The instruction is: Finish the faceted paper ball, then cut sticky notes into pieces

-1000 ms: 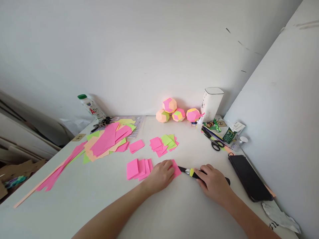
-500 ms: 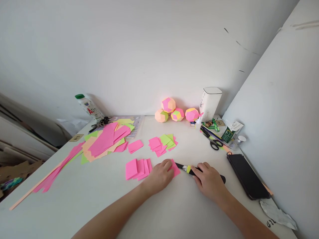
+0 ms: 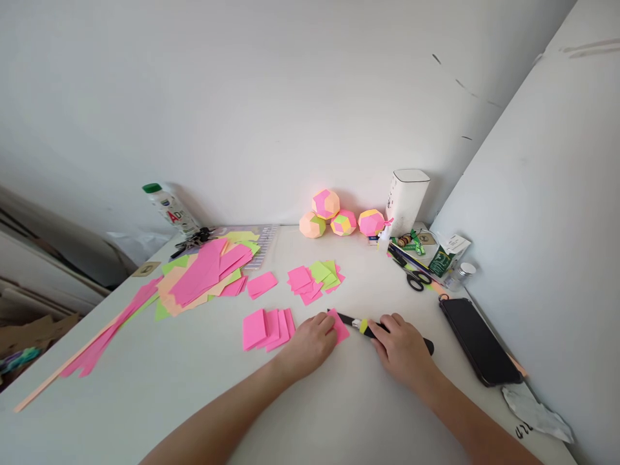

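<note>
My left hand is closed on a folded pink paper, pressing it down on the white table. My right hand grips a black and yellow utility knife, its fingers wrapped round the handle. The dark blade points left and its tip meets the upper edge of the pink paper. Left of my left hand lies a row of folded pink papers. Beyond my hands, small pink squares overlap with green squares. The part of the paper under my left fingers is hidden.
Pink, peach and green paper strips pile up at left, partly over a clear ruler. Several paper balls sit by the wall beside a white container. Scissors and a phone lie at right. A bottle stands back left.
The knife has slid a little to the left with my right hand, bringing its blade further along the pink paper's upper edge. My left hand stays on the paper. The view has shifted slightly.
</note>
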`<state>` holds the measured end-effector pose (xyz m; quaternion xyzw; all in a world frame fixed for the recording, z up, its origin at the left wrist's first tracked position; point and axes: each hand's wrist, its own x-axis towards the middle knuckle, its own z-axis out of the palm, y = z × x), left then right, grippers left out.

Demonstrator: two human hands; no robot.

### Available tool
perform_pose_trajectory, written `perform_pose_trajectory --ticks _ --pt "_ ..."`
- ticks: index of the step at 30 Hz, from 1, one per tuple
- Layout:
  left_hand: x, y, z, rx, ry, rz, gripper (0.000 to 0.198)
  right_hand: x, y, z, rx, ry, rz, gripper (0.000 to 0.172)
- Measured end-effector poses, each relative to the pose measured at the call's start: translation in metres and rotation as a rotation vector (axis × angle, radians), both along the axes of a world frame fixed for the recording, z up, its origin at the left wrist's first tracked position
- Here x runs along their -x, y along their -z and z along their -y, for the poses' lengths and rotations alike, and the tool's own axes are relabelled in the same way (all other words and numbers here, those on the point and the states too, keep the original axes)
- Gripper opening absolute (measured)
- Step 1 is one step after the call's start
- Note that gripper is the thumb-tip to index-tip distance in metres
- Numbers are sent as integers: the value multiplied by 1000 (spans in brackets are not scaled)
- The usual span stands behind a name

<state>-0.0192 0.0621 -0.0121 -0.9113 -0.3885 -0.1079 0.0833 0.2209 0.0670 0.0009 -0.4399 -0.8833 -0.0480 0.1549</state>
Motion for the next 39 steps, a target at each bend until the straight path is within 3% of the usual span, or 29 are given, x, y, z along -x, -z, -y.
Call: perform_pose_trajectory --ticks 22,32,39 --pt "-3 -3 2 -35 -46 -113 25 9 4 -2 -29 30 53 31" --pt "-5 -6 4 104 -120 85 20 -10 2 5 -46 -43 16 32" --pt "-7 -4 1 163 -221 242 29 -26 -2 8 -12 -138 -66 35"
